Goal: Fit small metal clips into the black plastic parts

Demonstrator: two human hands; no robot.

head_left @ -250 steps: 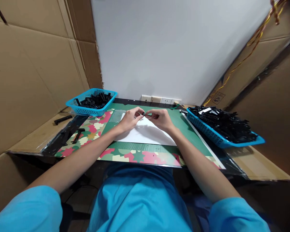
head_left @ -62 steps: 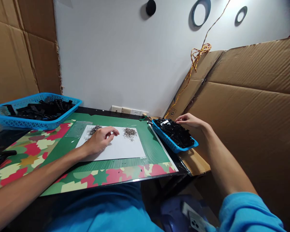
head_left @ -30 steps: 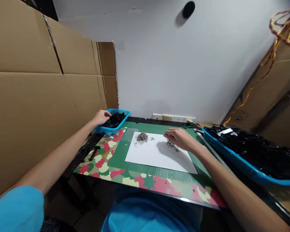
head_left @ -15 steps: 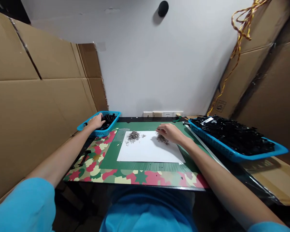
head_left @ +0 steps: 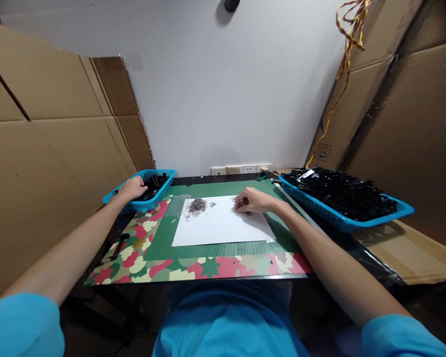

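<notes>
My left hand (head_left: 133, 188) reaches into the blue basket (head_left: 159, 204) at the back left, fingers curled down among black plastic parts (head_left: 154, 186). Its fingertips are partly hidden, and whatever they grip cannot be made out. On the white paper (head_left: 219, 228), my right hand (head_left: 255, 200) bends over the right pile of small metal pieces (head_left: 248, 213), thumb and fingers pinched together at it. Anything between those fingertips is too small to name. A second heap of small metal pieces (head_left: 197, 206) lies on the paper's left side, a few strays around it.
A large blue basket (head_left: 342, 225) heaped with black parts stands at the right. One black part (head_left: 119, 245) lies on the patterned mat (head_left: 148, 272) at the left. Cardboard walls (head_left: 59, 148) flank the table, and power sockets (head_left: 241, 169) line the back wall.
My right hand has lowered onto the right pile, its fingers closing into a pinch. My left hand stays in the left basket. The whole view has shifted slightly.
</notes>
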